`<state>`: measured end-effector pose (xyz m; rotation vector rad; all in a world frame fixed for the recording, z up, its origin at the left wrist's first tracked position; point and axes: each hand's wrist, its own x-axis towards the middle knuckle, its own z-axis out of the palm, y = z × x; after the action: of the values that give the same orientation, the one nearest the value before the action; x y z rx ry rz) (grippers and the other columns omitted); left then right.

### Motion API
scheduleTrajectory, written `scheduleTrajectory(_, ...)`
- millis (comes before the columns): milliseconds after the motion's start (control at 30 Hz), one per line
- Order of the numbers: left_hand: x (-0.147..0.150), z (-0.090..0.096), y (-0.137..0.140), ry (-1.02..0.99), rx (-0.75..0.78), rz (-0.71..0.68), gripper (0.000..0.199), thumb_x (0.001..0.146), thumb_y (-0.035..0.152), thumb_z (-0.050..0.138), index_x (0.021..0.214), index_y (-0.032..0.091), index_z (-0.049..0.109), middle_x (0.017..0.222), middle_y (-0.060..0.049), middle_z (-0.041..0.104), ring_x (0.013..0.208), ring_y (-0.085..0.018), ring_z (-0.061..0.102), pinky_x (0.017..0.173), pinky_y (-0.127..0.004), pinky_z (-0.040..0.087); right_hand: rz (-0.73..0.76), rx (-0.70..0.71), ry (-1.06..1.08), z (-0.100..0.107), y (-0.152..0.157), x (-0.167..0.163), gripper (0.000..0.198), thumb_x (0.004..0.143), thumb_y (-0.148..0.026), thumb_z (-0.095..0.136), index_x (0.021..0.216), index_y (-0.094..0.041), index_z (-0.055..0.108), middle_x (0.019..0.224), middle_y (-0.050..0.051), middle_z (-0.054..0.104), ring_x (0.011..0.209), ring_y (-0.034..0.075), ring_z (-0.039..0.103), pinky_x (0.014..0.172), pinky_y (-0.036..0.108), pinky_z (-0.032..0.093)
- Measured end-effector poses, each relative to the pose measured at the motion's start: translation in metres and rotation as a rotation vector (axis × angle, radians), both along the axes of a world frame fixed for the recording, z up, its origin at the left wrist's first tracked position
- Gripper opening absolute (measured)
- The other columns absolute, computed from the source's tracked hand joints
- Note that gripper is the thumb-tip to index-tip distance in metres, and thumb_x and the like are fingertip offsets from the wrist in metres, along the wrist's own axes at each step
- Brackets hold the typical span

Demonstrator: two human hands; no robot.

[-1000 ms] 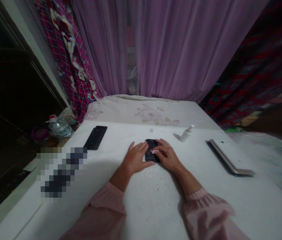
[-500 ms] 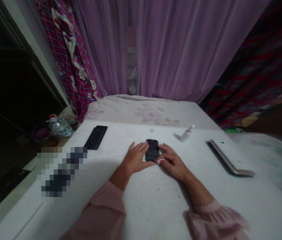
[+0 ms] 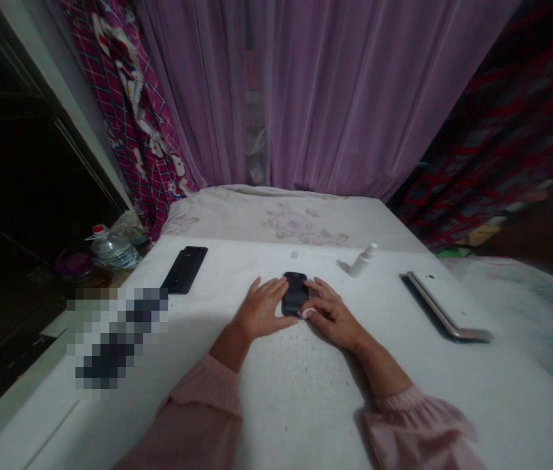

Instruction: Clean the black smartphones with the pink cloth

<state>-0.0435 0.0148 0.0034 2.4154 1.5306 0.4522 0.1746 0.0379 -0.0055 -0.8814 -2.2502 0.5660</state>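
Observation:
A dark smartphone [image 3: 296, 294] lies face up on the white tabletop, between my two hands. My left hand [image 3: 262, 308] steadies it, fingertips on its upper left edge and thumb along its bottom edge. A small piece of pink-and-white cloth [image 3: 305, 313] is pinched between the thumb and fingers of my right hand [image 3: 331, 315]. It presses on the lower right of the phone's screen, while the other fingers rest by the right edge. Part of the cloth is hidden under the fingers.
Black phones [image 3: 187, 269] lie at the left, near a blurred-out patch. A white spray bottle [image 3: 362, 262] stands behind my right hand. Stacked devices, a white one [image 3: 445, 297] on top, lie at the right. A water bottle [image 3: 112, 249] is beyond the table's left edge.
My right hand has slid the cloth slightly left and up over the lower screen. My left hand keeps its place on the phone. The whole view has shifted a little.

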Motion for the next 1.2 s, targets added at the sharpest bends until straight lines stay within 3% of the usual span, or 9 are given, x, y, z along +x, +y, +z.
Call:
scheduleTrajectory(333,-0.001,0.0,0.0,-0.012,-0.011,-0.017,0.076,0.079,0.053,0.063,0.143,0.019,0.038,0.151,-0.013,0.037,0.138,-0.028,0.035,0.115,-0.053,0.014,0.008,0.007,-0.036,0.003,0.0,-0.003,0.021,0.088,-0.031,0.052,0.079,-0.027,0.071,0.113,0.005,0.068,0.128,0.025,0.047,0.116,0.053,0.021)
scheduleTrajectory(500,0.0,-0.002,0.0,-0.009,0.011,-0.017,0.076,0.079,0.053,0.062,0.143,0.02,0.038,0.15,-0.012,0.038,0.137,-0.029,0.036,0.115,-0.053,0.015,-0.029,0.036,-0.063,-0.003,-0.001,-0.015,0.02,0.089,-0.034,0.054,0.085,-0.028,0.073,0.131,0.005,0.058,0.137,0.028,0.035,0.114,0.055,0.021)
scheduleTrajectory(633,-0.001,-0.003,0.0,-0.008,0.015,-0.014,0.075,0.081,0.055,0.061,0.142,0.019,0.039,0.15,-0.012,0.038,0.137,-0.029,0.036,0.116,-0.052,0.015,-0.038,0.03,-0.088,-0.005,-0.001,-0.012,0.021,0.089,-0.033,0.053,0.084,-0.027,0.074,0.134,0.005,0.056,0.14,0.029,0.03,0.114,0.056,0.019)
scheduleTrajectory(900,-0.002,0.002,0.0,0.014,-0.024,-0.015,0.076,0.079,0.053,0.063,0.142,0.018,0.039,0.15,-0.013,0.038,0.138,-0.029,0.035,0.115,-0.053,0.015,-0.06,-0.006,-0.083,-0.005,0.002,0.006,0.022,0.088,-0.035,0.055,0.081,-0.027,0.074,0.129,0.005,0.059,0.138,0.029,0.034,0.114,0.057,0.02)
scheduleTrajectory(1200,0.003,0.001,-0.001,-0.006,0.01,-0.006,0.073,0.081,0.054,0.059,0.142,0.02,0.039,0.15,-0.012,0.038,0.137,-0.029,0.036,0.115,-0.053,0.015,-0.009,0.03,-0.081,-0.004,0.0,-0.013,0.022,0.089,-0.035,0.053,0.085,-0.027,0.074,0.136,0.005,0.054,0.139,0.029,0.031,0.113,0.056,0.021)
